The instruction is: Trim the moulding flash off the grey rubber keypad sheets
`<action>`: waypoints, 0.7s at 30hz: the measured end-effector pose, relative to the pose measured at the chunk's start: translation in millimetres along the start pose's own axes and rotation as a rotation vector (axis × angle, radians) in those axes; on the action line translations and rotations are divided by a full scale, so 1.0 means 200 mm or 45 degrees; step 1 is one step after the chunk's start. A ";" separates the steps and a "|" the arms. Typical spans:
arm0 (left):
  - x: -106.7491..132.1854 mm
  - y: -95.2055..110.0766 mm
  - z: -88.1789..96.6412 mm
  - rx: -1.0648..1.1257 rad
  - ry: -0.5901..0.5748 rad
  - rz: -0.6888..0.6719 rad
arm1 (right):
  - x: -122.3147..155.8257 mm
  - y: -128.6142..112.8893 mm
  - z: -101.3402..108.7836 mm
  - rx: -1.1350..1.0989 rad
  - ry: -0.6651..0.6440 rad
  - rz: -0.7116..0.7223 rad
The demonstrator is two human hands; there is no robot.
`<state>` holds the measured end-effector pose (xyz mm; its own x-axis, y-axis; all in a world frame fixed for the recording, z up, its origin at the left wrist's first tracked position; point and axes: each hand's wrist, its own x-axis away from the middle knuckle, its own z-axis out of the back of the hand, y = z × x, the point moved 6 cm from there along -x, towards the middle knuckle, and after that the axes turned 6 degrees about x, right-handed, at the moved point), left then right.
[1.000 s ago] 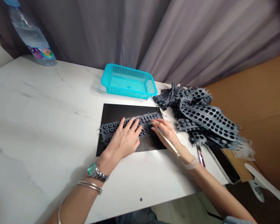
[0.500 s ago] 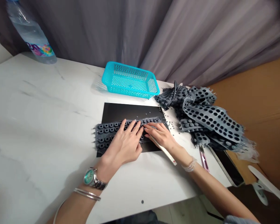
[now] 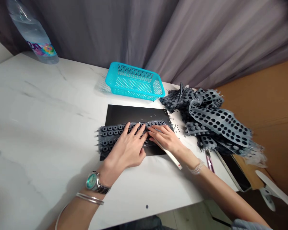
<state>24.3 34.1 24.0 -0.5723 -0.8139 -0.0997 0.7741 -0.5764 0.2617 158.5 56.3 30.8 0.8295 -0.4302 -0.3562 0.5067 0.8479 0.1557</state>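
Observation:
A dark rubber sheet point(image 3: 107, 143) with rows of raised rings lies across a black mat point(image 3: 134, 112). My left hand point(image 3: 128, 145) rests flat on the sheet, fingers spread, pressing it down. Close beside those fingertips, my right hand point(image 3: 165, 136) is closed around a slim white stick-shaped tool point(image 3: 173, 158). The tool's back end points toward me; its tip is hidden under my fingers at the sheet, so its exact kind cannot be made out.
A turquoise basket point(image 3: 136, 95) stands behind the mat. To the right are a heap of perforated rubber sheets point(image 3: 218, 123), pink-handled snips point(image 3: 209, 162) and scattered small dark discs point(image 3: 177, 127). A water bottle point(image 3: 42, 48) stands at the far left; one disc point(image 3: 147, 206) lies near the front edge.
Both hands stay almost in place on the sheet, and the white tool is still in my right hand. The view has shifted very slightly.

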 end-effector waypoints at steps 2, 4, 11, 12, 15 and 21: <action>0.00 0.00 0.00 0.002 0.006 -0.001 | -0.01 0.00 -0.01 0.003 -0.053 0.011; 0.00 0.00 0.00 0.005 0.014 -0.004 | -0.01 0.00 -0.02 -0.001 -0.116 0.025; 0.00 0.00 0.00 0.027 0.009 0.018 | 0.00 0.09 -0.02 -0.059 0.129 -0.305; 0.00 0.00 0.00 0.029 0.007 0.017 | 0.02 0.12 0.00 -0.058 0.200 -0.425; 0.00 0.00 -0.01 0.027 0.005 0.013 | 0.07 0.16 0.04 -0.083 0.255 -0.618; -0.01 0.00 0.00 0.014 0.012 0.001 | 0.03 0.08 0.00 -0.009 0.075 -0.324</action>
<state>25.0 34.9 23.8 -0.5689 -0.8153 -0.1081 0.7718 -0.5747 0.2723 171.4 67.5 32.1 0.6602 -0.6113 -0.4363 0.6954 0.7170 0.0477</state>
